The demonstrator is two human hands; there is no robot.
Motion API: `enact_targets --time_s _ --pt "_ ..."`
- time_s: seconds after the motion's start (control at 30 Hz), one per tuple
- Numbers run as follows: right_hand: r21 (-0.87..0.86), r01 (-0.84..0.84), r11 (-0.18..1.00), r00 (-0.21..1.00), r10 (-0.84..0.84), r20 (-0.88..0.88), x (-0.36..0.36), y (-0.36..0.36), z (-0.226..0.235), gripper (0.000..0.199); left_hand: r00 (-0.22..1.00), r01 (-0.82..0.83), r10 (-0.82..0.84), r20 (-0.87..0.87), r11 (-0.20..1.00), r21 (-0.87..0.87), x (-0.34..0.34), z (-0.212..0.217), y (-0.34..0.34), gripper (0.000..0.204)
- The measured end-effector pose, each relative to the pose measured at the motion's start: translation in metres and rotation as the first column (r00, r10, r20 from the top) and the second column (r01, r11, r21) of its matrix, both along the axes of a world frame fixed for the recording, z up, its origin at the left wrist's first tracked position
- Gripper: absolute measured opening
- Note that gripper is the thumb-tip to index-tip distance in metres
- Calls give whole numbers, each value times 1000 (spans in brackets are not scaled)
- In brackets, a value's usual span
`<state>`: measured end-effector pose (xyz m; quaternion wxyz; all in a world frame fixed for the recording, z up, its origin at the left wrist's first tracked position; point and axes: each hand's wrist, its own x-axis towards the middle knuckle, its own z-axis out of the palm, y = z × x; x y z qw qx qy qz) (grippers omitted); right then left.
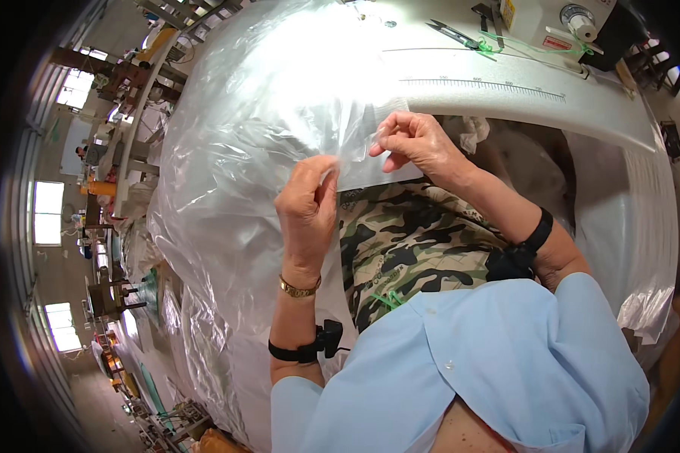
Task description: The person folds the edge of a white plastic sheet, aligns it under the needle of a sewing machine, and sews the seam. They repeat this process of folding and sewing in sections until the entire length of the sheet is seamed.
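Observation:
A large sheet of clear plastic film [227, 162] lies bunched over the left of the white work table and hangs down at my left side. My left hand [308, 195] is closed, pinching the film near its edge between thumb and fingers. Just to the right, my right hand [419, 147] has its fingers curled in a pinch at the same stretch of film, with the other fingers bent loosely. Between the two hands the film is gathered into thin folds, and its lower edge falls over my camouflage-patterned lap [415, 249].
At the upper right stands a white sewing machine [548, 26]. Thread snips [453, 34] and loose green thread [487, 51] lie beside it. A printed ruler [483, 84] runs along the table's near edge. More pale sheeting [612, 226] hangs at the right.

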<state>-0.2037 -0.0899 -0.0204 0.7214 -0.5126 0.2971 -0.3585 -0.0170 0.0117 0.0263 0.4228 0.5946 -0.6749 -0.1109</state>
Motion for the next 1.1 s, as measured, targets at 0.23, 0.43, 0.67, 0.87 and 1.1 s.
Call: enact_targets --time_s 0.23,0.43,0.67,0.87,1.1 --pt "-53 28 998 1000 -27 13 5 0 -5 5 994 31 -30 -103 999 17 -25 4 -3 38" --pt "-73 19 997 999 -16 48 8 0 -8 5 1000 13 -13 4 996 -92 -34 -2 -7 25" --pt "-31 -24 999 999 25 34 1 8 -10 5 998 23 -10 65 979 -202 -30 -5 -2 21" --pt "-24 -133 991 991 134 7 -18 35 -11 9 1000 -11 8 -25 992 -128 -27 -6 5 26" --pt "52 -311 949 949 307 79 -31 63 -11 14 974 97 -92 -207 995 15 -18 3 17 43"
